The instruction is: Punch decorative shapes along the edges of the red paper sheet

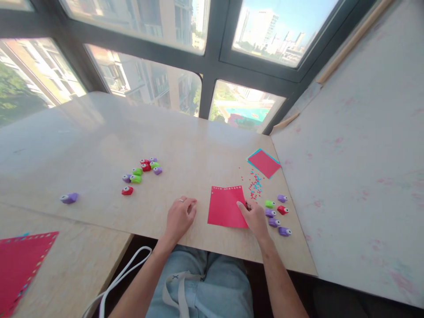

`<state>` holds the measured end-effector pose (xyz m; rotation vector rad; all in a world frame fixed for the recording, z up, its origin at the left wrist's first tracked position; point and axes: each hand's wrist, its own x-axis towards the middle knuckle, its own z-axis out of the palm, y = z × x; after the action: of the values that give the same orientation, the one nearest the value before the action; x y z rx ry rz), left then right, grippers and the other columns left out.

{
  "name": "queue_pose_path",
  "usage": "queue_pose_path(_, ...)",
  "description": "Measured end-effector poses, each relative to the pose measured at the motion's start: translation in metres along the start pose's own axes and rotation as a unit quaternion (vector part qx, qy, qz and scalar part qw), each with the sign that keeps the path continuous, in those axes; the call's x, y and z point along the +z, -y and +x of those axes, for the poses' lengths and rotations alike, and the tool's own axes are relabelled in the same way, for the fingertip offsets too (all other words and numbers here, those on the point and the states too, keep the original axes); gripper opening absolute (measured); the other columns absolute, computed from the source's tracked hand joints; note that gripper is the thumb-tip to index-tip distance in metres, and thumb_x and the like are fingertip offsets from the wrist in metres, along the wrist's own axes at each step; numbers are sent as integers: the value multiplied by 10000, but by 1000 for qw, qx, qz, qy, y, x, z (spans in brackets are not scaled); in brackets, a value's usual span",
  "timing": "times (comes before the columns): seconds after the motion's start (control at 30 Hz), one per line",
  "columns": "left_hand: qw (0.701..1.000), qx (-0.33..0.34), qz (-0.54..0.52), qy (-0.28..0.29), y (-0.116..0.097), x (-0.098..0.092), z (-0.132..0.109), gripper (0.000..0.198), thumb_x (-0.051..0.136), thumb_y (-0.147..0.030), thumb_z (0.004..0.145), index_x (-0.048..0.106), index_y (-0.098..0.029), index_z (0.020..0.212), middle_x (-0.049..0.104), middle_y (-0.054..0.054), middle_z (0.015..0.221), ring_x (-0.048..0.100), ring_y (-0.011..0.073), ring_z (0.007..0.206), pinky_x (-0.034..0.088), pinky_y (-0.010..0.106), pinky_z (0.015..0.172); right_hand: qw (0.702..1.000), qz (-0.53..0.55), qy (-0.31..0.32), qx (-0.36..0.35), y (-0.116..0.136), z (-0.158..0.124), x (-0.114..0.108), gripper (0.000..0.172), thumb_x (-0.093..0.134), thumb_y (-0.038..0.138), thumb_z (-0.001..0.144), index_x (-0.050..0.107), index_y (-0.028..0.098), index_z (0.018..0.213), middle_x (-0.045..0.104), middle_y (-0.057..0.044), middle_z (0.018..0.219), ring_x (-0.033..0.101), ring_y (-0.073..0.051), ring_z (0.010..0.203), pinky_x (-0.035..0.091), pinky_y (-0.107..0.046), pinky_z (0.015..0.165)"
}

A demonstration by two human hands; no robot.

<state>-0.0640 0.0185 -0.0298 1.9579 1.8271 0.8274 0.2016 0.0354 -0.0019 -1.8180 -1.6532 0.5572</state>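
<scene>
A red sheet of paper (pixel 226 207) with a row of small punched holes along its top edge lies on the table in front of me. My right hand (pixel 255 217) is closed at its right edge, thumb on top of the sheet. A small dark bit shows beside the fingers; I cannot make out what it is. My left hand (pixel 180 216), with a ring, rests on the table left of the sheet, fingers loosely bent and apart, holding nothing. Small craft punches (pixel 274 222) in purple, green and red stand just right of my right hand.
Red and blue paper dots (pixel 255 184) are scattered beyond my right hand, near stacked red and blue sheets (pixel 265 163). More punches (pixel 136 179) cluster at left, with a purple punch (pixel 69 198) apart. Hole-edged red paper (pixel 24 269) lies at lower left, near a white cable (pixel 124 269).
</scene>
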Motion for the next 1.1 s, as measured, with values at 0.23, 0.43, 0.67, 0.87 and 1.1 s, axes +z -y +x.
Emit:
queue_pose_path(0.23, 1000, 19, -7, -12, 2, 2, 4, 153, 534, -206, 885, 684, -203, 914, 692, 54, 868, 619, 240, 853, 470, 352, 760, 961, -195, -192, 44, 7, 2, -68, 292, 466, 389, 838, 609, 188, 681, 568, -42, 587, 374, -152, 521, 273, -305, 555)
queue_pose_path(0.43, 999, 24, -22, -10, 3, 1, 2, 157, 529, -200, 882, 686, -200, 892, 697, 55, 867, 613, 237, 859, 469, 354, 765, 975, 67, -185, 99, 30, -5, -80, 328, 605, 483, 814, 659, 160, 797, 628, -29, 669, 500, -158, 578, 378, -262, 533)
queue_pose_path(0.67, 997, 27, -74, -8, 6, -2, 1, 168, 523, -205, 867, 689, -201, 893, 689, 50, 823, 607, 220, 817, 467, 341, 743, 941, 301, 4, 153, 36, -21, -6, 388, 713, 533, 727, 676, 162, 836, 701, -62, 783, 617, -209, 658, 486, -295, 573)
queue_pose_path(0.87, 981, -7, -191, -37, 18, -14, -5, 198, 503, -260, 889, 689, -192, 889, 684, 39, 800, 612, 168, 728, 478, 279, 666, 909, 365, 56, 193, 30, -29, 35, 427, 739, 527, 701, 715, 149, 899, 722, -64, 788, 660, -240, 699, 527, -348, 665)
queue_pose_path(1.1, 976, -53, -115, -174, 55, -49, -9, 206, 512, -297, 899, 687, -189, 885, 690, 35, 801, 617, 156, 706, 498, 280, 689, 941, 297, 87, 136, 9, -36, 36, 373, 695, 547, 754, 658, 178, 796, 637, -19, 685, 583, -196, 616, 473, -294, 563)
